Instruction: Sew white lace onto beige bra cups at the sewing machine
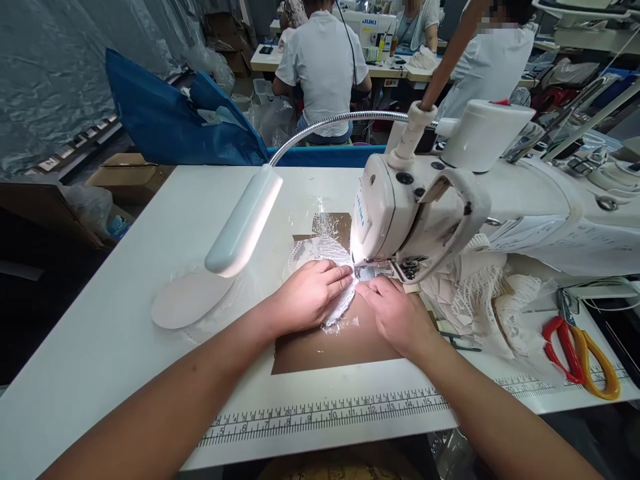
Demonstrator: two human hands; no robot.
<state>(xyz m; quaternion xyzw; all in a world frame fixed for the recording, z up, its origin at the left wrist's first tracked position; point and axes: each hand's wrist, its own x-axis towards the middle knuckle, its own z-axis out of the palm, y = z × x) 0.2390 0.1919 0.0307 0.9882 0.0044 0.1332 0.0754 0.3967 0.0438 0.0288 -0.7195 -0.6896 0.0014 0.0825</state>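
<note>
White lace (pixel 320 249) lies under our flattened left hand (pixel 311 292). Just beside, our right hand (pixel 397 312) half-curls; we cannot tell whether it pinches anything.

White fabric (pixel 320 249) with lacy pattern

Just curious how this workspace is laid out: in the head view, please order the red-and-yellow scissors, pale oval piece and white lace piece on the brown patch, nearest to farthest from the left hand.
1. White lace piece: directly under the left hand.
2. Pale oval piece: left of it.
3. Red-and-yellow scissors: far right, beyond the right hand.
</note>
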